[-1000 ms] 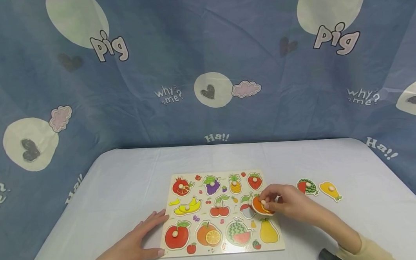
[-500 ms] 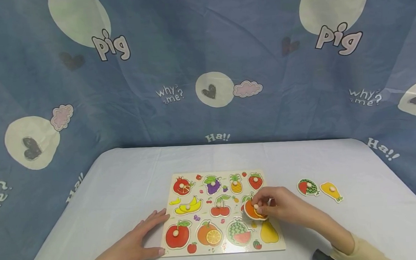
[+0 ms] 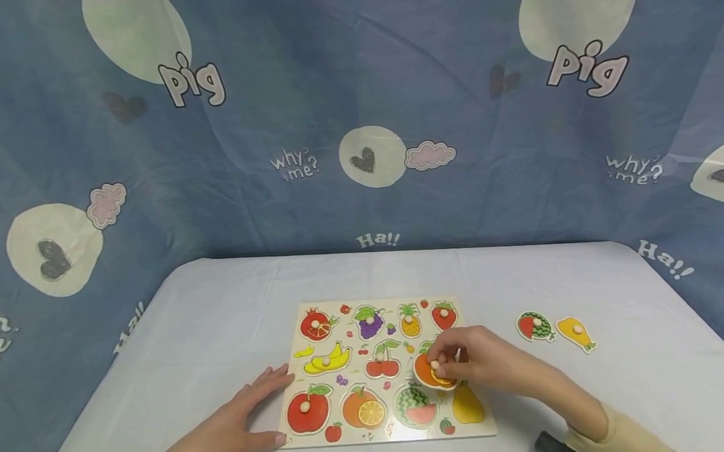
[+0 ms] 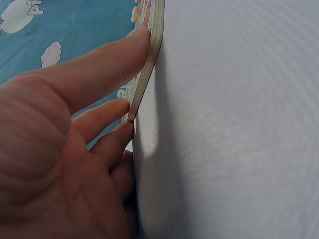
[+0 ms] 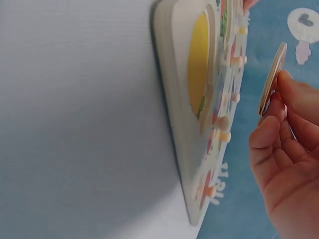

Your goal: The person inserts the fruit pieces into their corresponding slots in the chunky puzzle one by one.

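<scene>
A wooden fruit puzzle board lies on the white table. My right hand pinches the knob of an orange puzzle piece; in the right wrist view the piece is held edge-on, apart from the board. It hangs over the board's right half, above the watermelon slot and hiding part of the peach-like slot. My left hand rests at the board's left edge with fingers spread; in the left wrist view its thumb and fingertips touch the edge. The printed orange slot shows at the lower middle.
A watermelon piece and a pear piece lie on the table right of the board. Knobbed pieces, such as the apple and bananas, sit in the board. A patterned blue cloth hangs behind the table.
My right hand has carried the orange piece leftward and slightly toward the front of the board, from near its right edge. The left hand has stayed at the left edge.
</scene>
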{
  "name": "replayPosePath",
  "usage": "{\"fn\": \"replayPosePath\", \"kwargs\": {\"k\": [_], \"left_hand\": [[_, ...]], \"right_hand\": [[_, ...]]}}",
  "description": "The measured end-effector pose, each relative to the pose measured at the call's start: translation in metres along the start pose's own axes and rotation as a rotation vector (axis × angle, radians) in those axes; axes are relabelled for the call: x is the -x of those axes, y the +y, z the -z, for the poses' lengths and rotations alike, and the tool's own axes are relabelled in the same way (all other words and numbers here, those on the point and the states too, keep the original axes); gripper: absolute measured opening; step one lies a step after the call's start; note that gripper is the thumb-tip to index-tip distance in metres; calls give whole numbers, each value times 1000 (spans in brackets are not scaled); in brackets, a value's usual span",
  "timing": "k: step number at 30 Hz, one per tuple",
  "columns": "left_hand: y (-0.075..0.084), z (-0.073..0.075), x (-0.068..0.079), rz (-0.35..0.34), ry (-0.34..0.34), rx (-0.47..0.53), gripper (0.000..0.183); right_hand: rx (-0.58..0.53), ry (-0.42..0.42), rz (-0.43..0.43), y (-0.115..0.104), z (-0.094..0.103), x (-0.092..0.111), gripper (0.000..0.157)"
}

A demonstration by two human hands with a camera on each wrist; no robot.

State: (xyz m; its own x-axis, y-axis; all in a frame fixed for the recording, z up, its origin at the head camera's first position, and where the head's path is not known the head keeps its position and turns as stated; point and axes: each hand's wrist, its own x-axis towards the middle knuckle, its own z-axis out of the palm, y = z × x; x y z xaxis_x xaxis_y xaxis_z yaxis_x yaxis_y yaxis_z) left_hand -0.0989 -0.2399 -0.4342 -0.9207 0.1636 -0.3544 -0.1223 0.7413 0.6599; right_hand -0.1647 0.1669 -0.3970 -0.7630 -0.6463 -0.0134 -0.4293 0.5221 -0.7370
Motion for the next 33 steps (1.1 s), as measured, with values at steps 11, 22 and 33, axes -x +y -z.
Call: {"fn": "replayPosePath", "kwargs": {"k": [11, 22, 33], "left_hand": [[1, 0, 1, -2, -4, 1, 93], [2, 0, 1, 2, 2, -11, 93], [3, 1, 1, 6, -5, -15, 94]], "right_hand": [[-26, -68, 13, -12, 1, -10, 10], [-2, -118, 36, -21, -3, -18, 12], [-10, -156, 37, -29, -9, -26, 12]]}}
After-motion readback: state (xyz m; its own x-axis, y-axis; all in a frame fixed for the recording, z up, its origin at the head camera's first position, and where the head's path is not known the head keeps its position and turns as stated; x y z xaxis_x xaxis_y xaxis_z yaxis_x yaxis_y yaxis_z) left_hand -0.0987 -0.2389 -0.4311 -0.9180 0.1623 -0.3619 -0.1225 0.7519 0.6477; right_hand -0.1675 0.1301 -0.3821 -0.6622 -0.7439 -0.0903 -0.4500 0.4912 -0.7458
